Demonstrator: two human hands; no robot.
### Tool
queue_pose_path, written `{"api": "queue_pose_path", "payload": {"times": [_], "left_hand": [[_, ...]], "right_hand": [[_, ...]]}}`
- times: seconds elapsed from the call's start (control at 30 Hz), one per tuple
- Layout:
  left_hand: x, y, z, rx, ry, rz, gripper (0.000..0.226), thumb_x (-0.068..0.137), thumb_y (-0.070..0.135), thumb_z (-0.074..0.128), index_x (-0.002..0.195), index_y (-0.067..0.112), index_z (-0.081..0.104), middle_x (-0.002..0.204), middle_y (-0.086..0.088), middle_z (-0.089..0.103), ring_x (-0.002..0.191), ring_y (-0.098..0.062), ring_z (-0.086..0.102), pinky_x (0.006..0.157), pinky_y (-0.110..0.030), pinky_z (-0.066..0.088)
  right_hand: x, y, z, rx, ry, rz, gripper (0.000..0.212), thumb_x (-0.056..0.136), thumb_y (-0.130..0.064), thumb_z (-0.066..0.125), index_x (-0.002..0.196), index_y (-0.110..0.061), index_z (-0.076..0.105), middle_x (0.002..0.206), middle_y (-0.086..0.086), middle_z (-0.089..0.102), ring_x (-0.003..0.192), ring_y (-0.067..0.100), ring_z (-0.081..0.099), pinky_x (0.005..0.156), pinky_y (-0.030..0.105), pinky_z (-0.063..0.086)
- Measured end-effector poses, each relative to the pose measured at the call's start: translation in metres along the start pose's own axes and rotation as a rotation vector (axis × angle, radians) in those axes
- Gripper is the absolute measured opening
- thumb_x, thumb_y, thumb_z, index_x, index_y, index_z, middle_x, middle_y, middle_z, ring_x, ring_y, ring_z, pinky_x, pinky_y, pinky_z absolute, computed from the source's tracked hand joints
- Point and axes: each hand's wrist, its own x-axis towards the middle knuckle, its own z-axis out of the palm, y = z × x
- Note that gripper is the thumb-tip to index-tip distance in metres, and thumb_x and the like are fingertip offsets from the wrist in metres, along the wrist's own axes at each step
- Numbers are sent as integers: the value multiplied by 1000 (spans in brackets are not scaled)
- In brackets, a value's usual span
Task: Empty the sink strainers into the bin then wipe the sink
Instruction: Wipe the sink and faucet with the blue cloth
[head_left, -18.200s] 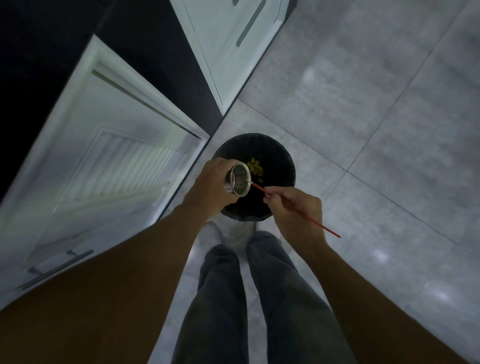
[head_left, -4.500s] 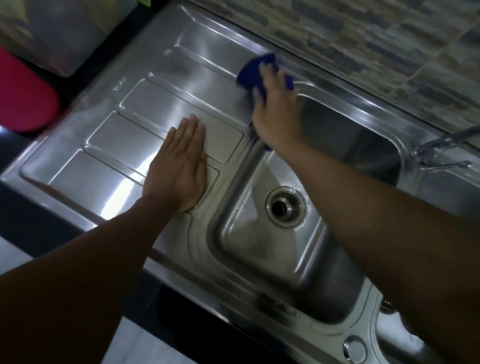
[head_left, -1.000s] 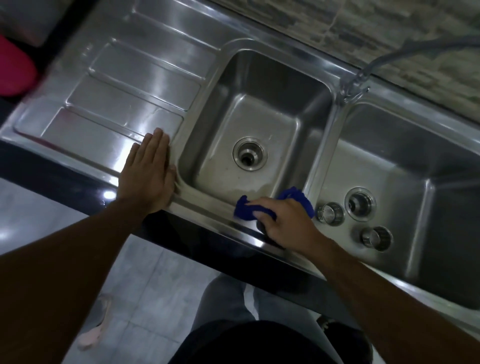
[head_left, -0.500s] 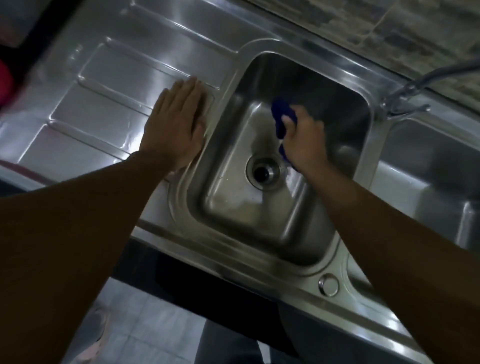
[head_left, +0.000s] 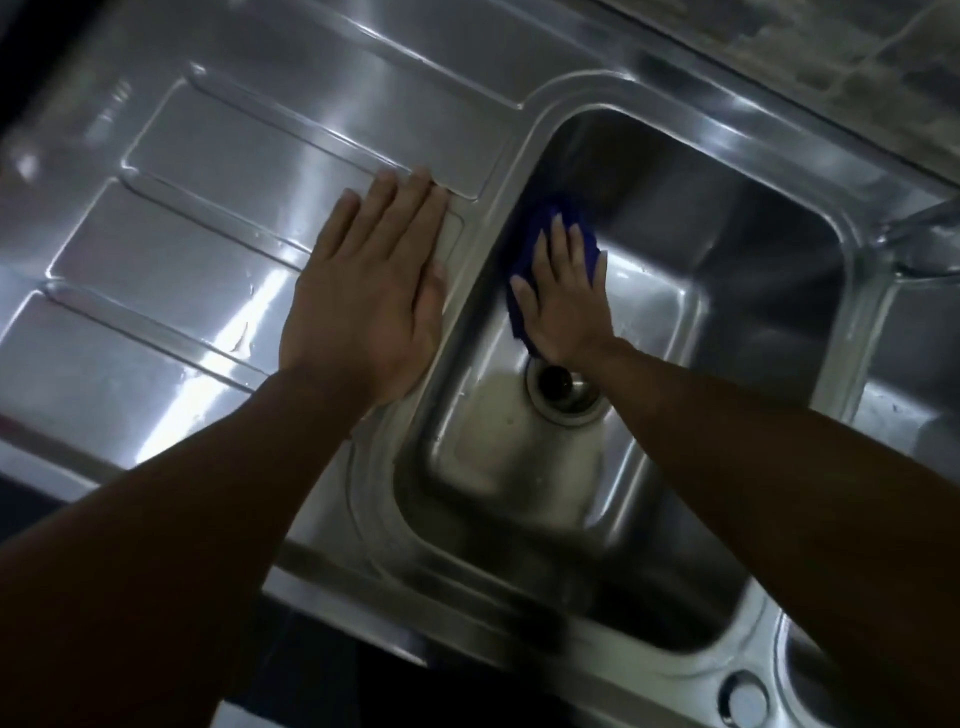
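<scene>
Big steel sink (head_left: 727, 322) fills the counter, its drainboard (head_left: 208, 234) has the left hand (head_left: 369, 291) lying flat, fingers straight, right by the basin edge, while the right hand (head_left: 563, 306) presses a blue cloth (head_left: 527, 244) with flat fingers against the basin's left wall, just above the drain (head_left: 566, 389).

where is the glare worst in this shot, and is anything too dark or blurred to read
Head view: dim overall, with the strongest glare in white streaks on the drainboard beside the left hand. Head view: the near wall of the basin is dark and smeared, and the tap at the right edge is blurred. Head view: the right hand and blue cloth stay readable, though soft.
</scene>
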Motion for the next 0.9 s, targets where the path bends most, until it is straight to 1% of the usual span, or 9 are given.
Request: {"api": "queue_pose_path", "payload": {"times": [0.13, 0.23, 0.3, 0.37, 0.43, 0.6, 0.7, 0.77, 0.9], "left_hand": [[2, 1, -1, 19, 13, 18, 59, 107, 42, 18, 161, 17, 11, 169, -4, 7, 157, -18, 1, 128, -42, 4], [2, 2, -5, 28, 5, 29, 61, 106, 40, 18, 161, 15, 13, 169, -5, 8, 157, -20, 2, 128, -43, 4], [1, 4, -8, 28, 3, 29, 61, 105, 37, 21, 160, 12, 15, 169, -6, 10, 157, -21, 4, 128, -43, 6], [1, 7, -10, 30, 2, 30, 61, 104, 36, 21, 160, 11, 15, 169, -7, 10, 157, -22, 4, 127, -44, 6], [2, 7, -11, 31, -7, 31, 62, 104, 37, 19, 160, 11, 13, 169, -7, 9, 157, -22, 3, 127, -44, 7], [0, 9, -13, 36, -6, 37, 61, 106, 36, 17, 160, 10, 13, 169, -7, 9, 157, -21, 2, 128, -43, 7], [-1, 7, -10, 35, 18, 50, 60, 106, 35, 18, 160, 8, 16, 168, -9, 12, 157, -22, 5, 128, -43, 8], [0, 5, -7, 44, 21, 46, 60, 107, 37, 18, 160, 10, 15, 169, -8, 11, 157, -22, 4, 128, -43, 8], [1, 4, -6, 50, 21, 51, 61, 107, 40, 15, 160, 12, 13, 169, -7, 9, 157, -21, 3, 128, -44, 8]], "right_hand": [[-18, -23, 14, 121, 2, 3, 64, 106, -42, 25, 160, -10, 10, 168, 10, 1, 155, 32, -3, 124, 55, -1], [-74, -37, 24, 202, -35, -169, 62, 103, -34, 41, 157, -10, 24, 167, 13, 10, 154, 36, 5, 123, 58, 8], [-114, -38, 29, 173, -104, -369, 60, 100, -31, 49, 155, -13, 32, 166, 13, 15, 153, 39, 9, 121, 59, 12], [-147, -38, 34, 127, -255, -583, 59, 99, -32, 44, 156, -21, 31, 167, 8, 13, 154, 36, 4, 122, 56, 4], [-163, -35, 36, 164, -354, -692, 55, 102, -29, 39, 156, -23, 31, 166, 4, 12, 154, 33, 1, 123, 54, -2], [-147, -19, 33, -20, -253, -773, 53, 104, -39, 39, 155, -31, 30, 167, -2, 15, 155, 25, 11, 124, 53, 8], [-111, -12, 27, -118, -159, -596, 55, 102, -38, 35, 155, -23, 33, 165, 7, 21, 153, 32, 19, 123, 51, 14], [-71, -1, 17, -141, -105, -417, 57, 105, -35, 30, 158, -16, 23, 166, 14, 13, 153, 35, 12, 123, 51, 13], [-4, 21, -7, -28, -68, -101, 59, 106, -34, 29, 160, -15, 12, 168, 12, 1, 153, 37, 6, 123, 52, 11]]}}
